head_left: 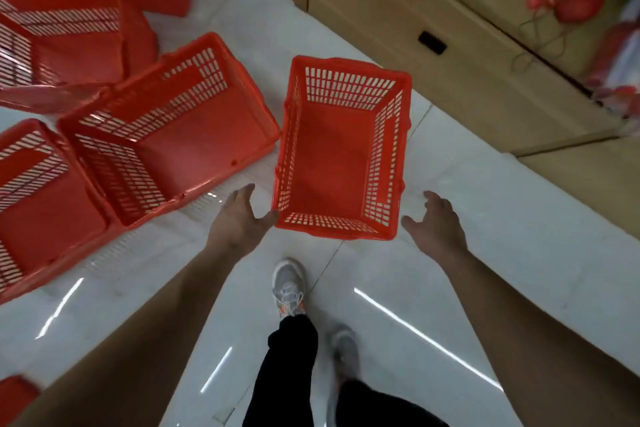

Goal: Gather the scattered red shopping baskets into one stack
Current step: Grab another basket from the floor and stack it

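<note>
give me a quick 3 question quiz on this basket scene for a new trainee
1. True or false: the right hand grips the red basket beside it.
2. What stands beyond that basket, on its right? A cardboard boxes B a trolley C a metal shelf
3. On which side of it do the other red baskets lie?
Key: 1 false, the hand is open and apart from it; 2 A; 3 left.

Left of centre basket (332,156): passage closed by neighbouring basket (180,135), its corner just beside left rim; more baskets (52,45) crowded behind, toward far left. Small gap at near-left corner taken by left hand (239,218). Right of basket: strip of floor (485,236) left free up to cardboard boxes (433,87); right hand (440,225) held there, apart from rim. Near side: shoe (289,284) planted on floor
</note>
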{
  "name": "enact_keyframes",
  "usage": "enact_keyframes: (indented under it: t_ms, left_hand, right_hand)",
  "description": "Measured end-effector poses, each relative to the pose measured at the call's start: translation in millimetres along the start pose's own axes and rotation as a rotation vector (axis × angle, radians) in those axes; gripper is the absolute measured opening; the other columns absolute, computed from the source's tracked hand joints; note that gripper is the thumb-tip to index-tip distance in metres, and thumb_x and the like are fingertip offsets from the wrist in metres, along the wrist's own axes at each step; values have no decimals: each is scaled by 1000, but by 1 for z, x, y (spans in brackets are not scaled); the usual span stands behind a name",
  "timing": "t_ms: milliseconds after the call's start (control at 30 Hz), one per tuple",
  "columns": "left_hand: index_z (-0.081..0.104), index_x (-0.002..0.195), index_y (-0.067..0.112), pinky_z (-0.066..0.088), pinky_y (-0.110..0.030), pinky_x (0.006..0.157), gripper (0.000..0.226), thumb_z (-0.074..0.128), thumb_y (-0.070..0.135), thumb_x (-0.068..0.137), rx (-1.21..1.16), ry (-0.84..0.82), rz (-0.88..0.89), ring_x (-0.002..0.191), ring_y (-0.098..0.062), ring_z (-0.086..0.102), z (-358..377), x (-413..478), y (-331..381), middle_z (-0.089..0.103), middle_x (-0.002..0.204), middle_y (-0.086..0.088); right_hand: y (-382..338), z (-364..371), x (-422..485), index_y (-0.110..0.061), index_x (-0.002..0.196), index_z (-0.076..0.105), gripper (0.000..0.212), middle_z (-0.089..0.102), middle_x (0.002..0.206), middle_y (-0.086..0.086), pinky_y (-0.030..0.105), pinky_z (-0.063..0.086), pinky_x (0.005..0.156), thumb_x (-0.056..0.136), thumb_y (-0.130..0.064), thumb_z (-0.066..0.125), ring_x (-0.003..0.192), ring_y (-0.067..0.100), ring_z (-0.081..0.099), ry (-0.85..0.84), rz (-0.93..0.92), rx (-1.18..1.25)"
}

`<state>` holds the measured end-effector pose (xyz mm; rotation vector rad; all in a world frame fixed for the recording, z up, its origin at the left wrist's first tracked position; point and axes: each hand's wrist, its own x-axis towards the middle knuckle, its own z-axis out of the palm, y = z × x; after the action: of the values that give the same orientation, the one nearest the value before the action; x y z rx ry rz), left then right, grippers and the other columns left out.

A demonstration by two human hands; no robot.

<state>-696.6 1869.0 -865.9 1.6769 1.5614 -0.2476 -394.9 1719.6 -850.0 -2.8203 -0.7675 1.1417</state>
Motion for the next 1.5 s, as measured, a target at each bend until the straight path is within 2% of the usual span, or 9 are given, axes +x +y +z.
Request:
enact_keyframes:
  t_ms: [300, 467, 600, 733, 867, 1000, 1133, 1267, 1500]
  left_hand:
    - [45, 140, 19, 52, -46, 94, 64, 61, 49, 86, -102, 51, -63, 117, -27, 61, 93, 134, -4, 60, 135, -5]
    - [58, 126, 29, 57, -43, 85, 34, 49, 40, 95, -207, 262, -34, 97, -18, 68, 121, 164, -7, 70, 112, 7]
    - [58, 125, 21, 51, -33, 81, 27, 47, 26, 101, -257, 337, 18, 95, -13, 63, 111, 138, 7, 65, 109, 10]
    - [60, 119, 22, 53, -38, 81, 22, 47, 19, 101, -286, 313, 51, 93, -18, 66, 65, 73, 34, 69, 106, 7]
    - [60, 123, 16, 52, -37, 84, 27, 50, 19, 98, -314, 348, 35, 98, -23, 66, -6, -22, 77, 69, 109, 2]
    - [59, 127, 16, 50, -32, 84, 29, 52, 15, 99, -360, 422, 8, 99, -22, 66, -83, -131, 124, 67, 110, 5]
    - [60, 128, 14, 53, -35, 86, 30, 52, 17, 99, -422, 563, -106, 100, -24, 68, -143, -239, 144, 71, 115, -5]
    - [62, 125, 19, 55, -37, 87, 30, 51, 18, 97, -570, 736, -234, 97, -18, 68, -180, -354, 149, 71, 114, 1]
    - [63, 124, 12, 47, -30, 87, 32, 56, 9, 93, -683, 1104, -530, 102, -19, 65, -191, -541, 121, 70, 111, -1]
  right_hand:
    - [3, 85, 144, -16, 157, 24, 77, 44, 148, 15, 49, 44, 102, 94, -35, 64, 132, 37, 49, 66, 17, 197]
    - [15, 106, 179, -20, 132, 56, 32, 67, 121, 1, 35, 51, 89, 101, -24, 54, 107, 22, 66, 130, -49, 428]
    - [16, 80, 160, -19, 124, 61, 26, 66, 107, -4, 26, 47, 74, 99, -22, 55, 90, 15, 64, 197, -38, 473]
    - [6, 19, 98, -23, 116, 67, 21, 70, 101, -8, 28, 50, 74, 98, -24, 57, 86, 10, 67, 214, -40, 529]
    - [-13, -69, 8, -26, 110, 65, 14, 65, 93, -15, 17, 41, 63, 100, -22, 56, 79, -2, 61, 192, -70, 560]
    - [-39, -161, -77, -24, 114, 66, 18, 68, 99, -7, 27, 45, 72, 100, -22, 55, 83, 7, 63, 148, -164, 556]
    - [-70, -234, -159, -23, 110, 65, 15, 68, 98, -3, 32, 46, 75, 99, -25, 55, 85, 17, 65, 94, -314, 526]
    - [-107, -280, -238, -28, 102, 62, 8, 67, 93, -5, 32, 49, 74, 99, -28, 54, 83, 17, 67, 12, -491, 444]
    - [-175, -285, -368, -29, 91, 64, 13, 72, 87, 1, 47, 57, 78, 86, -37, 56, 82, 30, 69, -195, -858, 241]
